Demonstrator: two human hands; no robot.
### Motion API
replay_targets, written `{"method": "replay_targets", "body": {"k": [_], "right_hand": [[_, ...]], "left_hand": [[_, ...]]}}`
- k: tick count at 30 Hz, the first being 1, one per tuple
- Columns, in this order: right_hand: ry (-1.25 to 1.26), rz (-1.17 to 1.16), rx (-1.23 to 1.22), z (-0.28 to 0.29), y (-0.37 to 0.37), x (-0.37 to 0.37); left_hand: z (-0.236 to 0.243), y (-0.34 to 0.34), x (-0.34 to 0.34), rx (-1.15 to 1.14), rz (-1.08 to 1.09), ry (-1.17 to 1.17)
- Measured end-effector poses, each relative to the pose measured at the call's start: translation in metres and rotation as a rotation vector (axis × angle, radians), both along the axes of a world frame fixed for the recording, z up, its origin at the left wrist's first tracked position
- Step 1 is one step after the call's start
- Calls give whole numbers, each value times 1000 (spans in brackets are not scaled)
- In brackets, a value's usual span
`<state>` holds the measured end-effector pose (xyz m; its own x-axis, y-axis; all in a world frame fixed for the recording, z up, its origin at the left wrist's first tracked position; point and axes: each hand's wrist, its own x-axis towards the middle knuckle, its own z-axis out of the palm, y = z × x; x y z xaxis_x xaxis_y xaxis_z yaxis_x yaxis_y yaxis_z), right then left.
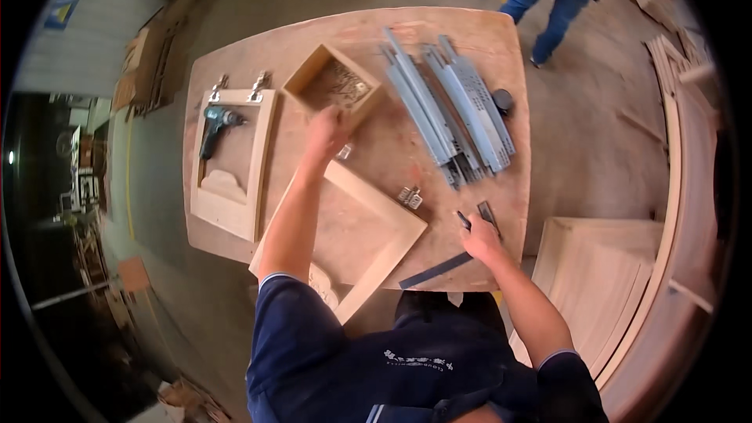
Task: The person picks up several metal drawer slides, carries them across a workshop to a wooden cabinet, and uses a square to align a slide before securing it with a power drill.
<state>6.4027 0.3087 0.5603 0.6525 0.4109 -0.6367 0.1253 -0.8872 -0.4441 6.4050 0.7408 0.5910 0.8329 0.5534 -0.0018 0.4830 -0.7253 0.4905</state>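
Note:
My left hand [327, 133] is at the near wall of a wooden box [366, 103] holding many small screws [345, 86]. It is blurred and its fingertips are hidden, so whether it holds anything is unclear. Below it, a wooden frame [384, 262] lies tilted on the table, its lower part reaching past the near edge. One metal hinge [343, 152] is beside my left wrist and another hinge [410, 197] sits by the frame's right corner. My right hand [481, 240] is closed on a dark pen [464, 221], over a black try square [439, 271] near the table's front edge.
On the table's left, a second frame [266, 164] with two hinges [258, 86] bears a cordless drill [215, 129]. Grey metal drawer slides [470, 102] and a dark round object [502, 100] are at the back right. Wooden panels [599, 266] stand right; a person [552, 0] stands beyond.

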Motion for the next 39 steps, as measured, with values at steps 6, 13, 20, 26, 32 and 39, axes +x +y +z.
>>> {"method": "replay_targets", "body": {"k": [6, 13, 20, 26, 32, 39], "right_hand": [[-45, 72, 87, -10, -8, -7], [-70, 51, 100, -7, -19, 7], [-92, 70, 128, -7, 5, -12], [-34, -21, 120, -16, -13, 1], [-114, 17, 228, -44, -25, -6], [-28, -96, 281, 3, -35, -21]], "left_hand": [[-15, 37, -11, 238, 726, -155], [6, 37, 0, -341, 432, 44], [8, 92, -74, -296, 389, -113], [56, 2, -169, -236, 119, 26], [5, -84, -350, -301, 217, 102], [-16, -133, -386, -444, 522, 166]]}}
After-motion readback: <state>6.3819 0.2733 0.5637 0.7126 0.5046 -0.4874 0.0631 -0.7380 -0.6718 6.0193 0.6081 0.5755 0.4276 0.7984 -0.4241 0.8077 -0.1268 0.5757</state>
